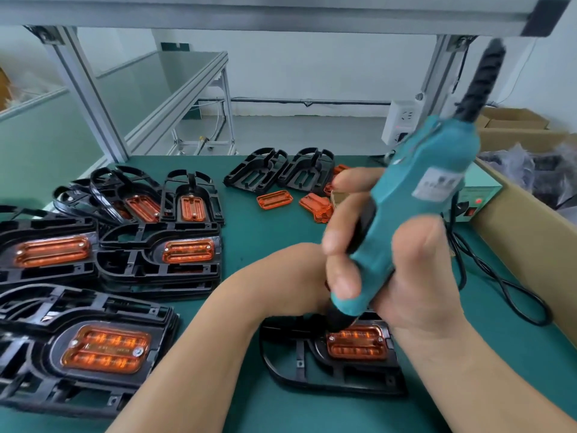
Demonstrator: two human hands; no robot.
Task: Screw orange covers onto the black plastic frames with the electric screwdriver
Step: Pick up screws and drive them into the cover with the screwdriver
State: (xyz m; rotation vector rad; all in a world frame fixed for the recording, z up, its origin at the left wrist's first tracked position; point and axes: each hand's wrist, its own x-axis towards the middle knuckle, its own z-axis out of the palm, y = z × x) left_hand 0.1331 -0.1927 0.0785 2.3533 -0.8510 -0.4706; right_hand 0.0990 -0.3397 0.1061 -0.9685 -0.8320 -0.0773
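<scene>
My right hand (415,276) is wrapped round the teal electric screwdriver (421,189), thumb on the near side and fingers curled over the far side. The tool leans away to the right, with its black tip down on the left end of an orange cover (356,342). That cover sits in the black plastic frame (299,364) lying flat on the green worktop (249,239) right in front of me. My left hand (281,276) reaches in beside the tip, but its fingers are hidden behind the tool, so I cannot tell whether they pinch anything or only steady it.

A screw head (380,340) already shows at the cover's right end, so I judge this piece about half fastened.

To my left lie the finished frames (187,251), some stacked, each with its cover seated and screws showing where I can see them. At the back two bare frames (256,173) wait, with a few loose orange covers (274,200) just beside them. By my reckoning most of what's laid out is done, with this one to finish and at least those two left.
</scene>
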